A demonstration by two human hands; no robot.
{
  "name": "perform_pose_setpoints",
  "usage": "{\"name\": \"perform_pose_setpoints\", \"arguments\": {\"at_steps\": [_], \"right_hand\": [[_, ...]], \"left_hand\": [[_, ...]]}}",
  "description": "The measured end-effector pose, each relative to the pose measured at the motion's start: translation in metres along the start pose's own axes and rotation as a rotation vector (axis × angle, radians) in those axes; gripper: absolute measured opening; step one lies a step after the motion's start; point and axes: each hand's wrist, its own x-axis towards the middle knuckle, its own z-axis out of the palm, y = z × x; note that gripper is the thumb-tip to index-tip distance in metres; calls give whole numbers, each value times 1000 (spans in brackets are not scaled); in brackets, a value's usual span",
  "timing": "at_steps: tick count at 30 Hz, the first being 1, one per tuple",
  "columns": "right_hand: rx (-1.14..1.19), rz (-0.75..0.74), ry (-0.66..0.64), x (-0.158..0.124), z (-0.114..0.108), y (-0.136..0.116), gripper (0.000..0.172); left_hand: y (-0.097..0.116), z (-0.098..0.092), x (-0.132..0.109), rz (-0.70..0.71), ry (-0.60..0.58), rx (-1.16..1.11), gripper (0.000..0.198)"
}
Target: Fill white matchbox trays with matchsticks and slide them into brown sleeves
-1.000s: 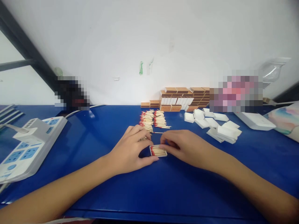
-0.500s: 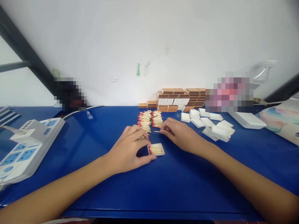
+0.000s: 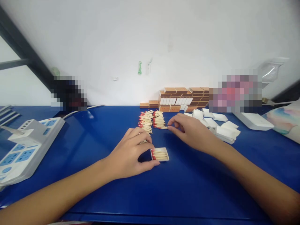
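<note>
1. Matchbox tray (image 3: pixel 163 149), lying flat on the blue bench (image 3: pixel 140 197) between both hands, nearer the left; partly filled with matches (image 3: pixel 160 154), red heads toward the left.
2. Left hand (image 3: pixel 131 153): thumb and forefinger parted around the tray's left end, thumb at the near corner, forefinger at the far one; other fingers curved forward, more matchsticks visible among them.
3. Right hand (image 3: pixel 188 129): above and right of the tray, well apart from it; thumb and forefinger almost together at the outer end of a loose match (image 3: pixel 162 127); cannot tell whether pinched or only touched.
4. Beyond the tray, two heaps side by side: left match pile (image 3: pixel 145 120), right match pile (image 3: pixel 159 119), heads mostly leftward.
5. Farther back, against the wall (image 3: pixel 105 37): stacked matchboxes (image 3: pixel 184 101), with two low boxes (image 3: pixel 149 104) just beside on the left.
6. Behind the right hand: scattered white trays (image 3: pixel 226 132), some overlapping, and a larger white box (image 3: pixel 256 121).
7. Far left: power strip (image 3: pixel 49 132).
</note>
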Motion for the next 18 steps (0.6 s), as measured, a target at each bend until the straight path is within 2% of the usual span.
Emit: {"name": "perform_pose_setpoints", "arguments": {"at_steps": [3, 6, 18], "right_hand": [[-44, 2, 11, 7, 8, 21, 17], [-16, -6, -45, 10, 15, 28, 20], [-147, 5, -241, 0, 12, 9, 20]], "left_hand": [[2, 1, -1, 11, -34, -9, 31], [1, 2, -1, 10, -46, -7, 31], [-4, 0, 1, -8, -31, 16, 30]]}}
